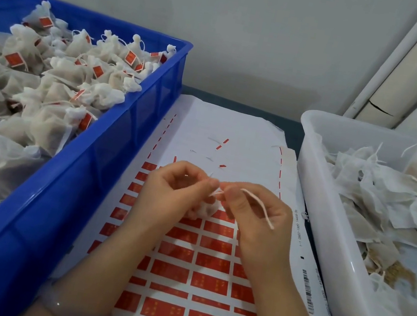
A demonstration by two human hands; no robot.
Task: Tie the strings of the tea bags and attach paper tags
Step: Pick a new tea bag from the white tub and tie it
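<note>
Now both hands meet above the sticker sheet (209,275): left hand (176,194) grips the tea bag (205,209) beneath its fingers, right hand (255,216) pinches its string (260,206), which trails across the knuckles.

Glossy blue plastic crate (107,156), translucent white plastic tub (313,204), gauzy cloth tea bags (56,81), paper tag sheet (208,277).

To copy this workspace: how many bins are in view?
2. A blue bin at the left, full of tagged bags; a white bin at the right, with untagged bags. Others may lie outside the frame.
</note>
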